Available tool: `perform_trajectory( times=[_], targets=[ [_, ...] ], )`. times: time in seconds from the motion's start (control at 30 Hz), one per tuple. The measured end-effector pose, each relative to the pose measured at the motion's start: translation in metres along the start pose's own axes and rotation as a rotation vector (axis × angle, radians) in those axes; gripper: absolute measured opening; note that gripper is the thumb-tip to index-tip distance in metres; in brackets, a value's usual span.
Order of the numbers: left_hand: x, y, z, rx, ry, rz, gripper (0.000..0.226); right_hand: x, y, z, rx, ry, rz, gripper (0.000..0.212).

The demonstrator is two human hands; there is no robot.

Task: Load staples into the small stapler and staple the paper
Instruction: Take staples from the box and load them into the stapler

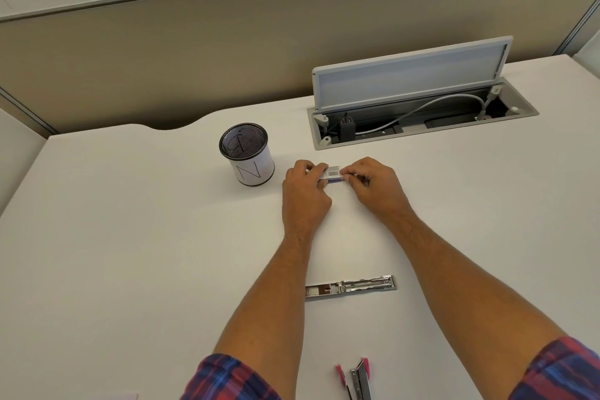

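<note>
Above the white worktop [130,237], left hand [305,191] and right hand [376,187] each pinch the small white barcoded staple box [331,174] in a fingertip grip.

My one camera sits on my head, looking forward and steeply down over the white desk [130,237]. The mesh pen cup [247,154] lies near the centre, with my forearms entering from below it and a partition behind.
</note>
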State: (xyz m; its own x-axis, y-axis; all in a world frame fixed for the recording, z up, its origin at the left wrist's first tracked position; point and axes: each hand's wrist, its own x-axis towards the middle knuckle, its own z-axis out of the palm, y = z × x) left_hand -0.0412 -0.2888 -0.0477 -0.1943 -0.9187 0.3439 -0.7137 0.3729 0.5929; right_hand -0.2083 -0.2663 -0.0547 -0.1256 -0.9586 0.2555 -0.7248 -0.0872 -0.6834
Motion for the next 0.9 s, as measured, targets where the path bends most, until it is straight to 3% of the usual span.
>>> perform_trajectory(
  times=[0.53,0.73,0.9],
  targets=[
    [-0.003,-0.002,0.003,0.042,-0.045,0.052,0.035,-0.002,0.002,0.000,0.105,0.013,-0.010,0.016],
    [-0.004,-0.002,0.002,-0.085,-0.064,-0.064,0.044,-0.004,-0.002,-0.005,0.234,0.038,0.151,0.016],
    [-0.009,-0.002,-0.008,-0.263,-0.014,-0.211,0.031,-0.015,-0.007,-0.014,0.382,0.058,0.250,0.017]
  ],
)
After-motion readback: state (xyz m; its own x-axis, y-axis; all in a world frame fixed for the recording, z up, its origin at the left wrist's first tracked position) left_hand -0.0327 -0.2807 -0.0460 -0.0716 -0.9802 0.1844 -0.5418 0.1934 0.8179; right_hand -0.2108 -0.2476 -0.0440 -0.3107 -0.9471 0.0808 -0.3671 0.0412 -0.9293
